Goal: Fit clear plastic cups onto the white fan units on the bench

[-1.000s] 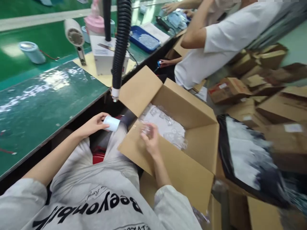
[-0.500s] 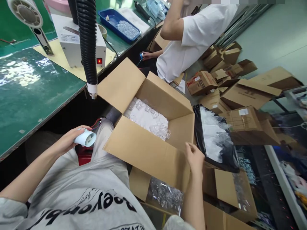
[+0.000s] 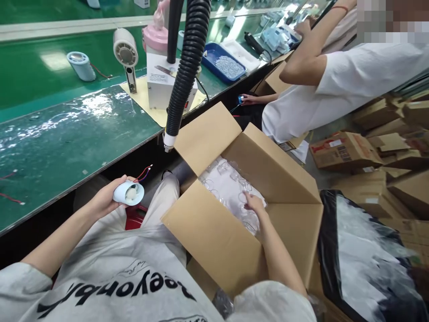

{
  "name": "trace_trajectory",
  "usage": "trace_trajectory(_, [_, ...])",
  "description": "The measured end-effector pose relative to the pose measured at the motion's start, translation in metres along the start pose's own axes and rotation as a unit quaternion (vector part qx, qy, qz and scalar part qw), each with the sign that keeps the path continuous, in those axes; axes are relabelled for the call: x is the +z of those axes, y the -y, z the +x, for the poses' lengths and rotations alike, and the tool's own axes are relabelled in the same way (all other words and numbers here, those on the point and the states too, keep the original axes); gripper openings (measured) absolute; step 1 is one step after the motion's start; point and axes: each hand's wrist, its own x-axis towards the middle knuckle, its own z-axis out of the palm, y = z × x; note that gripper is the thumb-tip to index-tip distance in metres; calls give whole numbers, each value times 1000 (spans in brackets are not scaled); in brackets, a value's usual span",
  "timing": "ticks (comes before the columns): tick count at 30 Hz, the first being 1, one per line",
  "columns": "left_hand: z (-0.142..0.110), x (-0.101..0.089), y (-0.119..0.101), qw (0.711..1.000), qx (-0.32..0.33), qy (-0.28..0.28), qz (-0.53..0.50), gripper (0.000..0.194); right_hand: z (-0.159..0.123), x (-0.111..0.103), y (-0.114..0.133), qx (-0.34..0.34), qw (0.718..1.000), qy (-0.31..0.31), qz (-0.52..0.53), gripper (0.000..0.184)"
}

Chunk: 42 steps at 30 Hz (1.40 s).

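Note:
My left hand is closed round a small pale-blue cylindrical housing with red and blue wires trailing from it, held over my lap below the bench edge. My right hand reaches down into an open cardboard box at my right knee. Its fingers rest among several clear plastic parts lying on white sheet inside the box; whether they grip one is hidden.
A black corrugated hose hangs over the green bench beside a white unit, a small fan and a blue tray. A co-worker in white sits at right. Cartons and a black bag crowd the floor.
My right hand left the box's outer corner and went back down into the box among the clear parts. The left hand turned the housing, its open end facing me.

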Motion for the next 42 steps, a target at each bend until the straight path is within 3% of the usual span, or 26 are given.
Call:
trace_trajectory(3, [6,6,2,996,-17,84,-6,30,-23,-3,13,-102,992,-7,74,47])
trace_trajectory(7, [11,13,9,985,3,159,72,40,-91,33,53,-289,947,41,131,56])
trace_trajectory(8, [11,13,10,983,8,162,84,40,-113,47,65,-361,924,51,117,53])
trace_trajectory(9, [11,13,10,982,12,164,94,40,-135,60,78,-460,883,47,78,49])
trace_trajectory(11, [7,12,9,977,26,171,124,37,-173,86,103,-613,789,-20,-23,40])
trace_trajectory(12, [4,11,7,974,36,173,140,33,-188,97,116,-652,752,-65,-71,39])
trace_trajectory(14, [-5,8,4,969,66,169,166,22,-205,113,138,-669,720,-124,-138,39])
trace_trajectory(16, [-15,3,2,949,149,155,228,15,-209,121,154,-661,726,-103,-159,35])
trace_trajectory(20, [-23,-9,8,868,349,108,337,27,-201,122,170,-631,769,92,-47,6])
trace_trajectory(23, [-16,-18,15,862,388,94,312,55,-203,119,174,-569,796,185,92,23])
trace_trajectory(26, [-6,-25,21,853,411,114,302,64,-209,119,178,-507,817,201,187,32])
trace_trajectory(30, [-5,-27,23,854,390,197,284,67,-208,119,181,-432,830,231,266,35])
trace_trajectory(33, [-11,-25,22,880,345,222,241,66,-202,118,179,-404,810,278,321,32])
trace_trajectory(36, [-15,-23,22,918,294,211,165,66,-200,116,174,-485,782,275,279,16])
trace_trajectory(39, [-18,-22,25,943,246,205,95,65,-201,114,168,-584,770,194,171,37])
trace_trajectory(42, [-21,-23,26,946,222,216,90,69,-203,115,162,-609,763,162,144,34])
